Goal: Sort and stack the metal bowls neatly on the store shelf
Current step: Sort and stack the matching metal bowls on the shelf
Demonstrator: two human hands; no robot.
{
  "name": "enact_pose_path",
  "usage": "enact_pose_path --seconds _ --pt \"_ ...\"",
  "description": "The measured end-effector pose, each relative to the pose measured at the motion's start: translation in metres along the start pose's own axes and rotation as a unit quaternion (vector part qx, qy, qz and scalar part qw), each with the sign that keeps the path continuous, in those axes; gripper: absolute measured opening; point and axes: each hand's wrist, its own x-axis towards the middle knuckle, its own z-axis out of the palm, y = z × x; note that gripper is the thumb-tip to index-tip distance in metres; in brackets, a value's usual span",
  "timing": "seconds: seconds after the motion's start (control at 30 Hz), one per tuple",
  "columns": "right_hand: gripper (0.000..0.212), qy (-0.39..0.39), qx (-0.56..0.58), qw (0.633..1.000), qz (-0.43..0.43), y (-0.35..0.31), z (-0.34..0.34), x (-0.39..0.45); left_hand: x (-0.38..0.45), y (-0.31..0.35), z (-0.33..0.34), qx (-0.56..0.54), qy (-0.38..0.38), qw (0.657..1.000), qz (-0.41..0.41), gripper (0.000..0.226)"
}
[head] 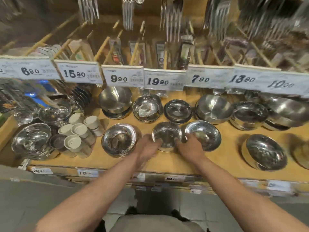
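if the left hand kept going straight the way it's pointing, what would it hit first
The left hand points up and right at the small metal bowl in the front row, so that bowl comes first. It looks already at the near rim, though blur hides whether it touches.

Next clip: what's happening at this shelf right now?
A person stands at a wooden store shelf of metal bowls under price tags. Both hands are on one small bowl in the front row: the left hand at its left rim, the right hand at its right. The view is blurred, so the exact grip is unclear. Other bowl stacks sit behind and beside it.
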Motion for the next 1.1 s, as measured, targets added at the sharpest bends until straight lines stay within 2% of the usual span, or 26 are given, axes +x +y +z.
enact_pose_path --seconds 0.07,0.17,0.23,0.3,0.4,0.5,0.6,0.77,0.9,1.1 --pt "0.029 0.001 -0.015 0.999 -0.030 0.002 0.000 0.002 0.003 0.002 0.010 0.052 0.061 0.997 -0.012 0.046" --pt "0.022 -0.030 -0.026 0.998 -0.057 0.007 -0.006 0.005 0.006 0.004 0.015 0.093 0.137 0.986 -0.017 0.048" --pt "0.013 -0.070 -0.022 0.994 -0.084 0.011 -0.012 0.004 0.002 0.003 0.011 0.089 0.124 0.988 -0.030 0.046" --pt "0.013 -0.116 0.006 0.991 -0.064 0.014 -0.017 0.003 -0.002 0.000 0.005 0.072 0.101 0.991 -0.051 0.044" --pt "0.040 -0.151 0.022 0.988 -0.022 0.017 -0.019 0.009 -0.006 0.000 -0.003 0.071 0.094 0.992 -0.052 0.037" --pt "0.047 -0.138 -0.032 0.986 -0.083 0.014 -0.018 0.008 -0.006 0.003 -0.005 0.106 0.112 0.988 -0.018 0.039" --pt "0.053 -0.139 -0.029 0.982 -0.122 0.011 -0.015 0.004 -0.007 0.003 -0.005 0.120 0.130 0.984 0.007 0.044" --pt "0.033 -0.118 -0.097 0.982 -0.112 0.005 -0.010 0.007 -0.009 0.000 -0.007 0.107 0.133 0.985 0.023 0.050" --pt "0.019 -0.109 -0.146 0.977 -0.111 0.001 -0.004 0.004 -0.008 0.004 -0.009 0.151 0.133 0.979 0.038 0.042" --pt "0.019 -0.080 -0.164 0.979 -0.095 0.001 -0.002 0.001 -0.002 0.010 -0.017 0.179 0.102 0.978 0.041 0.044"
